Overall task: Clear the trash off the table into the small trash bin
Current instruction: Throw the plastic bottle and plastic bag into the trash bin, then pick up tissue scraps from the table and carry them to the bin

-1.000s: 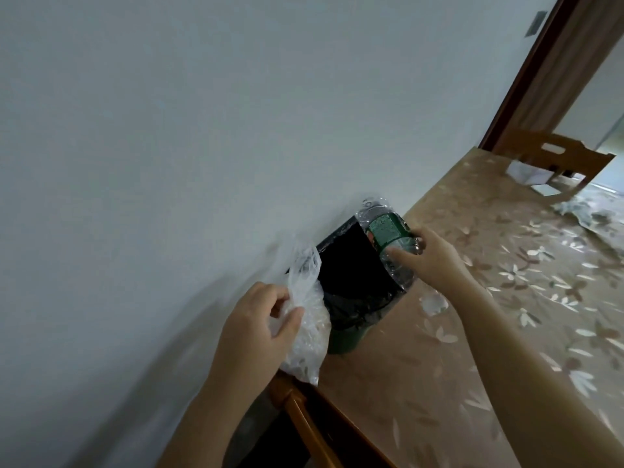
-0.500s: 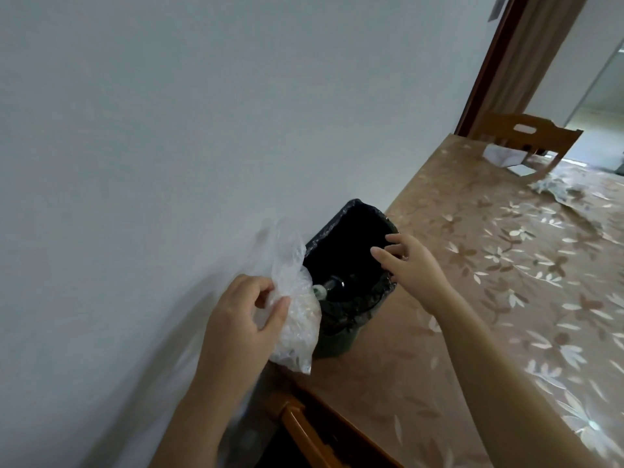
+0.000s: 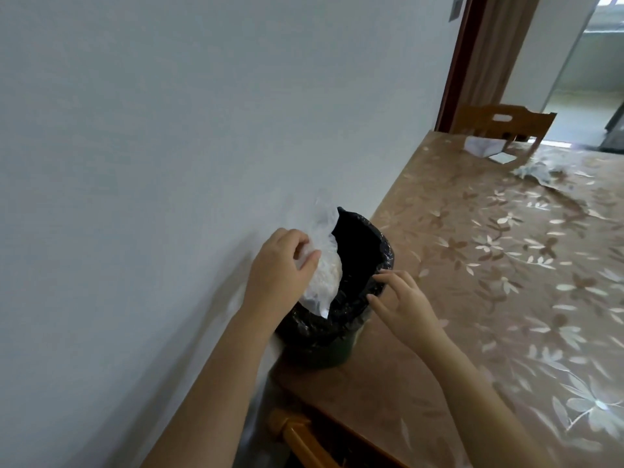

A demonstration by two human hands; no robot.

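Left fingers [image 3: 305, 261] pinched shut on a clear plastic bag [image 3: 322, 275] of pale crumbs, held over the near-left rim of the small trash bin [image 3: 337, 346] at frame centre. Right hand [image 3: 403, 304] open, fingertips [image 3: 381, 276] resting on the black liner [image 3: 381, 244], gripping nothing. Likely snag: bag tail draped over the rim, spilling outside on release. Possible liner slip, or bin tipping off the table [image 3: 472, 298] near its lower-left edge. More litter [image 3: 540, 170] upper right.
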